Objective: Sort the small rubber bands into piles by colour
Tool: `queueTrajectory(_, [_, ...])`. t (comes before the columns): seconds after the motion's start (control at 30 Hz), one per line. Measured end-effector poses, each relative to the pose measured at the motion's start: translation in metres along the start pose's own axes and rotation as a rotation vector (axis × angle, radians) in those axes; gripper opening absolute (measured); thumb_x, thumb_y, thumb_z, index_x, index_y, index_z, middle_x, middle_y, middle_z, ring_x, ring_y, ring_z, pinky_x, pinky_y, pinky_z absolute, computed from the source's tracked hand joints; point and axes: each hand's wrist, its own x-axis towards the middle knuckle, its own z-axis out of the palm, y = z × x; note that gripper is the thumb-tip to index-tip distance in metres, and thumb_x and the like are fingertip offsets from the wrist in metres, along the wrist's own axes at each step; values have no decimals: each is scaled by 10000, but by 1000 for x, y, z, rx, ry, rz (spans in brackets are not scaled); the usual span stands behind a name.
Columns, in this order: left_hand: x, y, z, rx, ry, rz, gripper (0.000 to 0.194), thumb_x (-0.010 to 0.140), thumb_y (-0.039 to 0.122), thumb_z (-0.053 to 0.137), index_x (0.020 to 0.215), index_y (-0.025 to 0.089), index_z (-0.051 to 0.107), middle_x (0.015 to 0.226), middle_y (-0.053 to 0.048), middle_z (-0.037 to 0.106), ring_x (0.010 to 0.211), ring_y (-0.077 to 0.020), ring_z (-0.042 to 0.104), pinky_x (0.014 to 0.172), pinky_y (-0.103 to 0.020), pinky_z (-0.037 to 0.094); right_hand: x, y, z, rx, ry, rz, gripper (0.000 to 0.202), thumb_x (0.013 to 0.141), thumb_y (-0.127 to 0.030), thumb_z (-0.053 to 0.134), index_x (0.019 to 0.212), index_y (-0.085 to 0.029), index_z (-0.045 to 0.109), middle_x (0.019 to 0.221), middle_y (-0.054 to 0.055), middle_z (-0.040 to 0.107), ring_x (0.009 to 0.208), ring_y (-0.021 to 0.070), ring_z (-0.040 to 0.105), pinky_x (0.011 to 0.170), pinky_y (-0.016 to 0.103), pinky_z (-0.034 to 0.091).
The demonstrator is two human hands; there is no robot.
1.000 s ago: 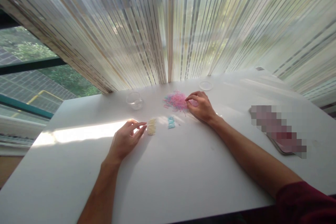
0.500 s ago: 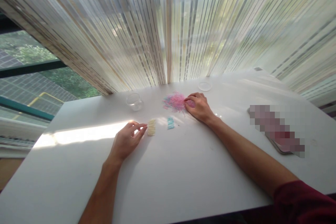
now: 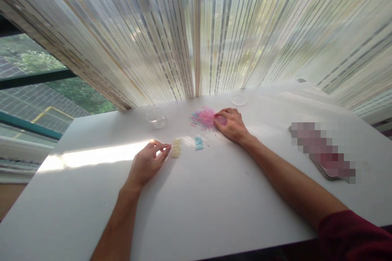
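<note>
A loose pile of small, thin pink and blue pieces (image 3: 203,118) lies near the back of the white table. My right hand (image 3: 231,124) rests at its right side, fingers bent down with the thumb near the forefinger, and pink shows between them. Whether a single piece is pinched there is too small to tell. Beside a neat row of yellow pieces (image 3: 177,148) is my left hand (image 3: 150,161), thumb and forefinger tips almost together at the row's left edge; anything between them cannot be made out. To the right of the yellow row lies a shorter row of blue pieces (image 3: 199,143).
A clear round container (image 3: 157,119) stands behind my left hand. Its clear lid-like disc (image 3: 239,100) lies at the back near the striped curtain (image 3: 153,40). A blurred-out flat object (image 3: 324,155) is on the right, beside my right forearm. Sunlight streaks the white table (image 3: 214,212).
Hardly anything differs. Both hands stay in place, with only a very slight shift of the right fingers at the pile.
</note>
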Motion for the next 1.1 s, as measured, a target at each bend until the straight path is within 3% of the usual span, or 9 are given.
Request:
queueTrajectory(0.3, [1, 1, -1, 12, 10, 8, 265, 932, 395, 560, 966, 222, 759, 799, -6, 632, 541, -83, 464, 549, -207, 427, -1, 0, -1, -24, -3, -7, 200, 763, -328, 721, 942, -240, 705, 1053, 85, 645, 1047, 308, 523, 956, 491, 411])
queueTrajectory(0.53, [0, 1, -1, 6, 9, 17, 260, 935, 389, 561, 959, 219, 755, 795, -9, 637, 555, -89, 466, 553, -207, 422, -1, 1, 0, 24, 12, -6, 34, 796, -261, 680, 806, -245, 709, 1012, 68, 656, 1019, 287, 533, 958, 480, 410])
queueTrajectory(1.1, [0, 3, -2, -15, 36, 18, 229, 930, 357, 579, 935, 207, 752, 789, 1, 625, 560, -88, 451, 565, -212, 409, 3, 5, -7, 281, 115, 50, 99, 805, -309, 656, 798, -229, 713, 915, 63, 701, 958, 248, 609, 908, 410, 488])
